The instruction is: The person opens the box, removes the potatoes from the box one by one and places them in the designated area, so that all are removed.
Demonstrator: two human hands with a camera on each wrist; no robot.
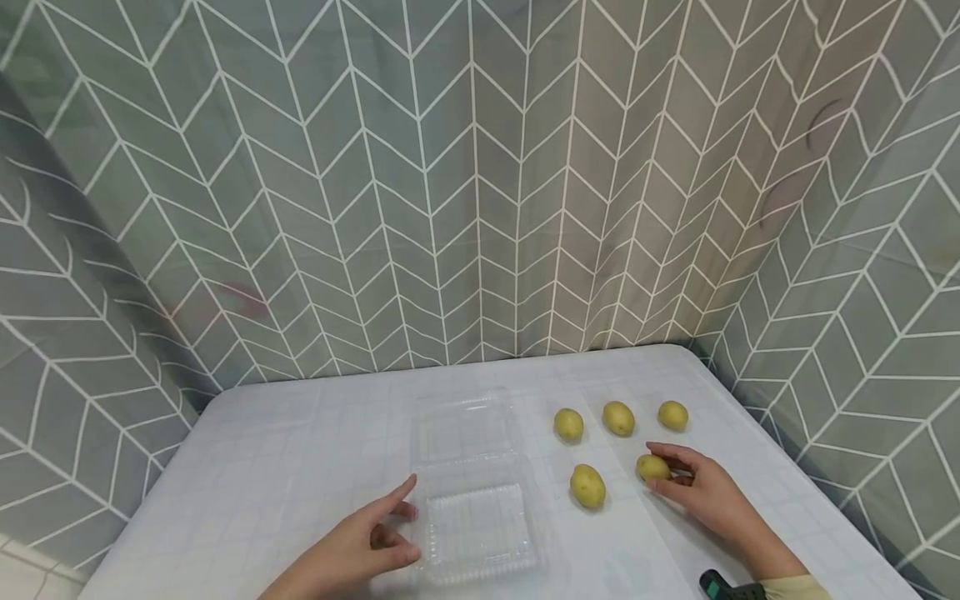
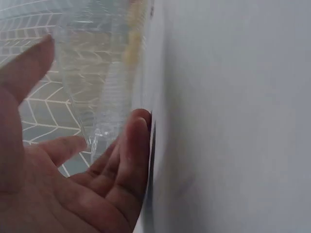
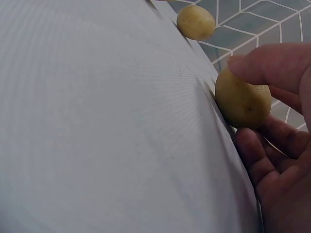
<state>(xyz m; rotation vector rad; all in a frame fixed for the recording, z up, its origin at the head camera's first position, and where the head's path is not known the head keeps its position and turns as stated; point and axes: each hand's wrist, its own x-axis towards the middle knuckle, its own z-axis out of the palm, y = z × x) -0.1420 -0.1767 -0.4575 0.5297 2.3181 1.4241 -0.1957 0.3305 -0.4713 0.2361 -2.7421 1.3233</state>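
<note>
My right hand [image 1: 701, 487] grips a small yellow potato [image 1: 652, 468] at the table's right side. In the right wrist view the thumb lies over the potato [image 3: 243, 99] and the fingers curl beneath it, close against the white cloth. A clear plastic clamshell box [image 1: 480, 521] lies opened flat, its lid [image 1: 465, 427] folded toward the back. At the box's left edge is my left hand [image 1: 360, 542], thumb and fingers spread apart; the left wrist view has its fingertips right at the transparent wall [image 2: 92, 92].
Several other potatoes lie loose right of the box: one nearer potato [image 1: 587, 486] and a back row with a left potato [image 1: 568, 425], a middle one [image 1: 618, 418] and a right one [image 1: 672, 416]. A patterned curtain [image 1: 480, 183] surrounds the white-covered table [image 1: 300, 450].
</note>
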